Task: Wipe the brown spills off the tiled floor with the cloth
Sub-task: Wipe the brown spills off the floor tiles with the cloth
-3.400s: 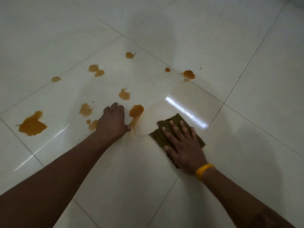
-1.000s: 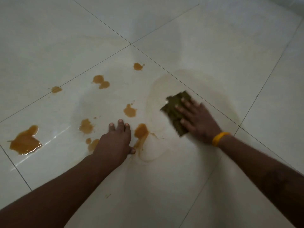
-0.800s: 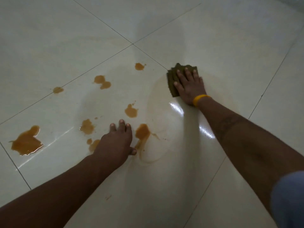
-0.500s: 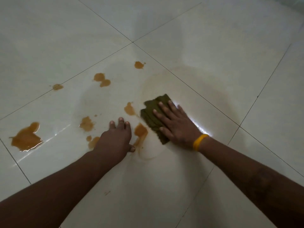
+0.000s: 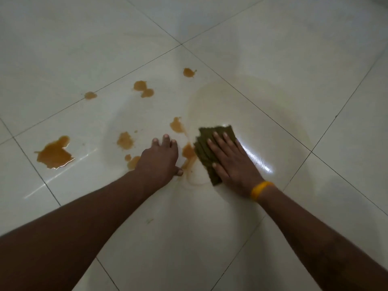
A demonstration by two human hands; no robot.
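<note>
On a pale tiled floor (image 5: 273, 49), the left hand (image 5: 159, 162) braces palm-down, fingers curled, grasping nothing. At its 3 o'clock, the right hand (image 5: 233, 162), a yellow band (image 5: 261, 190) at the wrist, lies flat with fingers spread, pressing the folded cloth (image 5: 206, 141) to the tile. The cloth's left edge touches a spill (image 5: 188, 152) between the hands. More spills sit at 12 o'clock (image 5: 176, 124), at 11 (image 5: 143, 89) and farther at 12 (image 5: 189, 72); the largest puddle (image 5: 54, 153) lies well apart at 9. From 1 to 4 o'clock the wet, glossy tiles are free of spills.
</note>
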